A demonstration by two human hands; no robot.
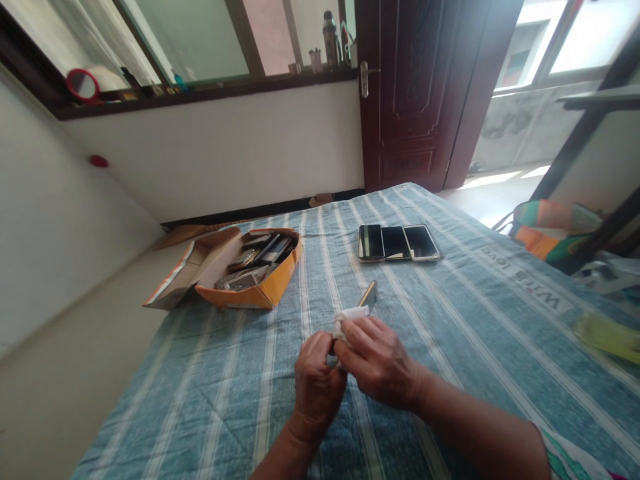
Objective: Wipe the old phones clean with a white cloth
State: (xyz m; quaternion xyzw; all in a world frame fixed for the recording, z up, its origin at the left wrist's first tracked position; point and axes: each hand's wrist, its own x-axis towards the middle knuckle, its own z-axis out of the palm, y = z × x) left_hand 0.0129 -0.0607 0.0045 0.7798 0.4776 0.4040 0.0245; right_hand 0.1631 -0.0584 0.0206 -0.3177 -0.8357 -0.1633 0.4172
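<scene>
A phone (371, 295) with a gold-coloured edge is tilted up above the bed, its far end sticking out past my hands. My right hand (376, 359) is closed on a white cloth (356, 312) that wraps around the phone's side. Just left of it, my left hand (319, 377) is closed around the phone's near end, which the fingers mostly hide. Beyond my hands, three phones (396, 242) lie side by side with dark screens up. To the left stands an open orange cardboard box (284, 275) holding several phones.
A blue striped sheet (235, 393) with white bands covers the bed. Behind it are a white wall and a dark red door (415, 87). A thermos (330, 40) and a red round mirror (83, 86) stand on the window sill. Colourful bags (550, 227) sit at the right.
</scene>
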